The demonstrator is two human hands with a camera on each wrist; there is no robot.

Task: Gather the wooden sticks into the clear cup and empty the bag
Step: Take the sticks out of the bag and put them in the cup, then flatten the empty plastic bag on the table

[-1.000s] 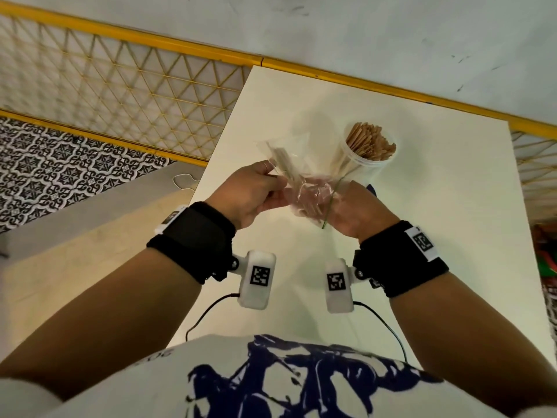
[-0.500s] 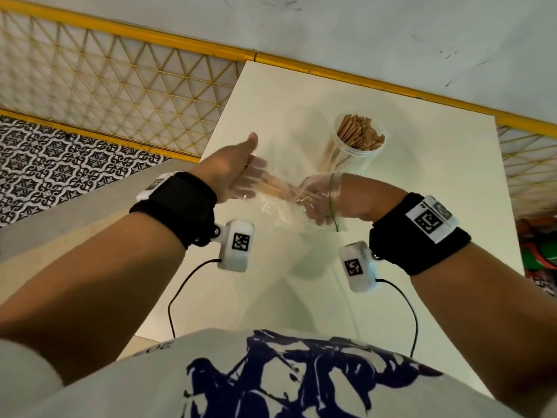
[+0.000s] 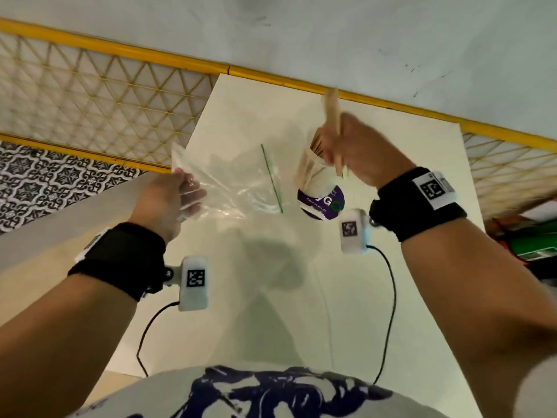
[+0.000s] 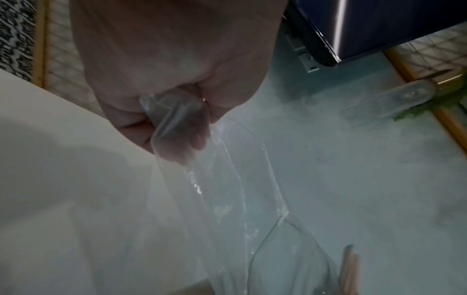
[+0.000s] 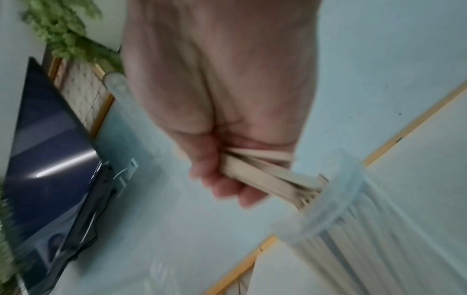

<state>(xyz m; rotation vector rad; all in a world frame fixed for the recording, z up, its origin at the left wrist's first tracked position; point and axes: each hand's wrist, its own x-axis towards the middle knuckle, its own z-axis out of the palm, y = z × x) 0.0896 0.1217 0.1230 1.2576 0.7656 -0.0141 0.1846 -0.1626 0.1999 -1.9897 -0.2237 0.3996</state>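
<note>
Table (image 3: pixel 391 267): white, carries the clear cup (image 3: pixel 316 182), which stands upright toward the far side, already packed with wooden sticks, purple label near its base.

Bag (image 3: pixel 229 182): clear, held up above the table left of the cup, green seal strip toward the cup. Looks empty from the head view; creases make that uncertain.

Left hand (image 3: pixel 168 203): grip pinched on a gathered corner of the bag, film bunched between curled fingers (image 4: pixel 177 143).

Right hand (image 3: pixel 358 152): grip curled tight round a small bundle of sticks (image 3: pixel 333 113), hovering just above the cup mouth. Wrist view shows the lower ends at the rim.

Step in hand, as judged: seat this bundle.
- Square the ends before releasing.
- Aim for a gap among the standing sticks.
- Lower rather than drop; a packed cup could tip or shed sticks.
- Then check the bag for stragglers.
</note>
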